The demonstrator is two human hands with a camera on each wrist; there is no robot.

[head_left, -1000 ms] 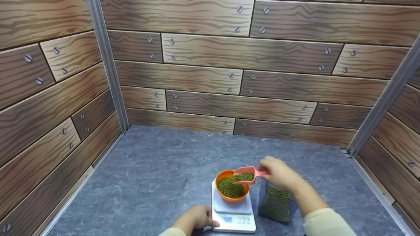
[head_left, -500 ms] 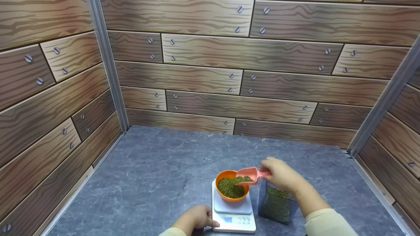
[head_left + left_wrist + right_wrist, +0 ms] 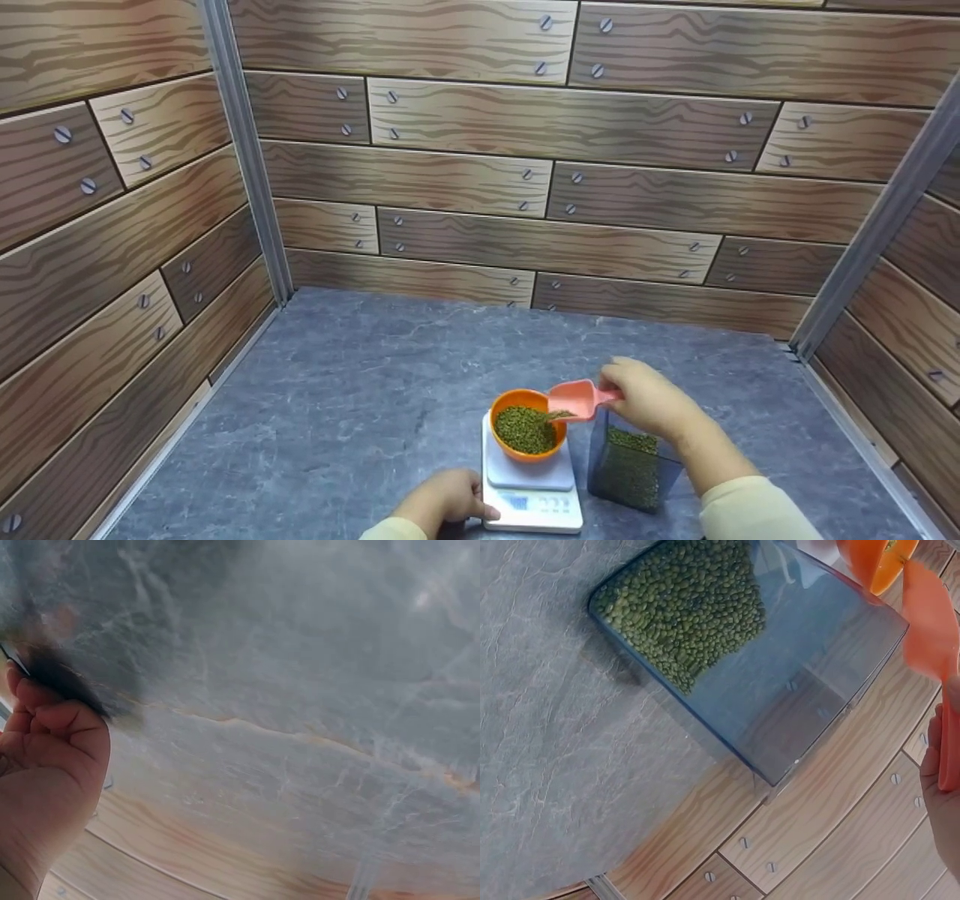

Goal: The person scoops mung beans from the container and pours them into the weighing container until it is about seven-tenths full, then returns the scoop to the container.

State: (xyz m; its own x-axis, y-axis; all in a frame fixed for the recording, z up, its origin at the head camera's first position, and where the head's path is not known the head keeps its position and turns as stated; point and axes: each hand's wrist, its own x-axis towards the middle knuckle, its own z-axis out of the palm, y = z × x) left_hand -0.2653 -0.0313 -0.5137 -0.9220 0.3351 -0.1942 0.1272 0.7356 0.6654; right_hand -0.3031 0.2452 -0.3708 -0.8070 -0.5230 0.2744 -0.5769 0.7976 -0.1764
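In the head view, my right hand (image 3: 646, 396) grips the handle of a pink scoop (image 3: 574, 396), tilted over the right rim of an orange bowl (image 3: 517, 397). A few green mung beans lie at the scoop's lip; more mung beans (image 3: 523, 431) fill much of the bowl. The bowl stands on a white kitchen scale (image 3: 531, 478) with a lit display whose digits are blurred. My left hand (image 3: 454, 495) holds the scale's front left edge, thumb on top. In the left wrist view, the fingers (image 3: 64, 724) are curled. The right wrist view shows the scoop (image 3: 930, 622) beside the bowl.
Just right of the scale stands a clear, bluish plastic container (image 3: 626, 472), partly filled with mung beans and partly under my right forearm. The grey marbled tabletop (image 3: 375, 375) is bordered by wood-patterned walls (image 3: 450, 172) with metal corner posts.
Mung beans have slid from the scoop into the bowl, so the scoop now holds only a few. My right hand has drawn slightly right; my left hand stays at the scale.
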